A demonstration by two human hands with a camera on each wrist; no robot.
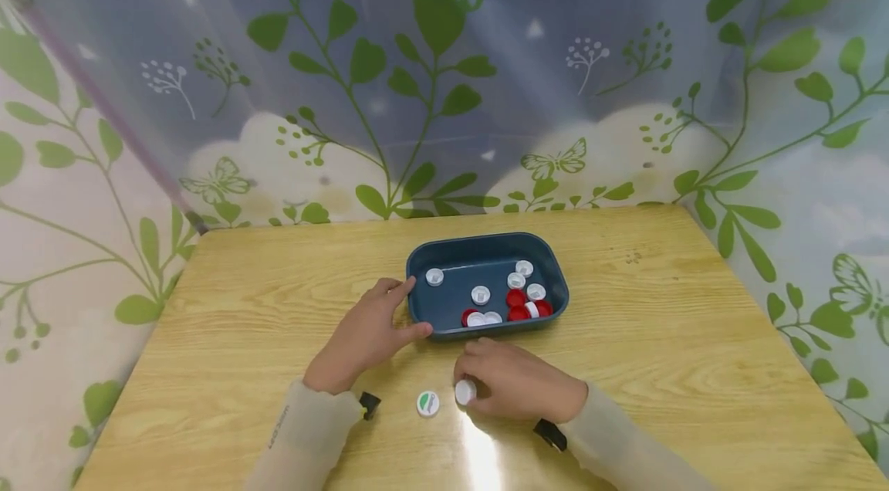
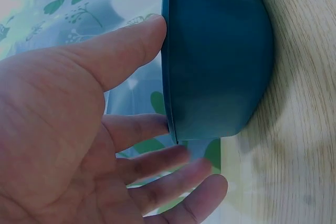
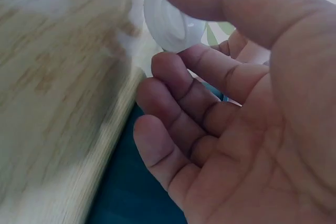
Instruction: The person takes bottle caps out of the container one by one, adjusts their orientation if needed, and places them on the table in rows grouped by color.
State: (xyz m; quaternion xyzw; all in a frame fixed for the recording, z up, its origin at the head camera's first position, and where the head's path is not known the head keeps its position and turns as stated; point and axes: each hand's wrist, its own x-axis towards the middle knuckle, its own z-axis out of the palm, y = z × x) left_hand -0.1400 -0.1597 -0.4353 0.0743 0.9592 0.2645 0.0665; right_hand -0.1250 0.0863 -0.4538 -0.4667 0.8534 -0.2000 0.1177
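Grasp stage: right hand (image 1: 510, 379) is pinching a white cap (image 1: 465, 393); left hand (image 1: 366, 333), fingers extended, is touching the tray (image 1: 472, 253); next move is likely requiring a steady pinch.

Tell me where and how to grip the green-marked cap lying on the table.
Pinch the green-marked cap by opposite sides of its rim, probably from above: it lies flat, printed face up, so the low round rim seems the best hold. The right hand, close by, pinches another white cap.
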